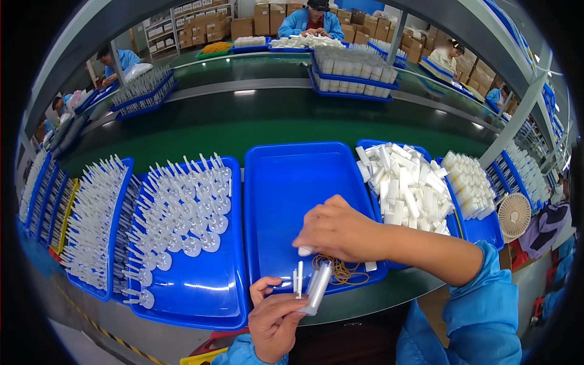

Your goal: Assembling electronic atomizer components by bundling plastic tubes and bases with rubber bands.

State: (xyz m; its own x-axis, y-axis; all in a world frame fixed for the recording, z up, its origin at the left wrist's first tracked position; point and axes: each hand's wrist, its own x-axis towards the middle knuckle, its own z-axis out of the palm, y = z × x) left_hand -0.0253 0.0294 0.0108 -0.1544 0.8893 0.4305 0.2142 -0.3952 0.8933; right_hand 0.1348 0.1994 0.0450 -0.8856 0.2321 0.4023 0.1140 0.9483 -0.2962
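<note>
Low in the middle, my left hand (274, 322) grips a clear plastic tube part (319, 287) near its base. Slim white pins (298, 277) stand upright beside the tube. Just above them is my right hand (340, 230), its fingers closed round a small white plastic piece (305, 250), most of which they cover. The piece is apart from the pins. Both hands are over the near end of a blue tray (295, 182). A tangle of tan rubber bands (347, 274) lies in that tray, next to the tube.
Left, a blue tray (194, 289) bears rows of clear round-based parts with upright stems (188, 207). Right, another holds a heap of white rectangular pieces (404, 188). A small fan (514, 215) stands far right. Stacked trays (353, 79) sit across the green conveyor belt (274, 115); people work beyond.
</note>
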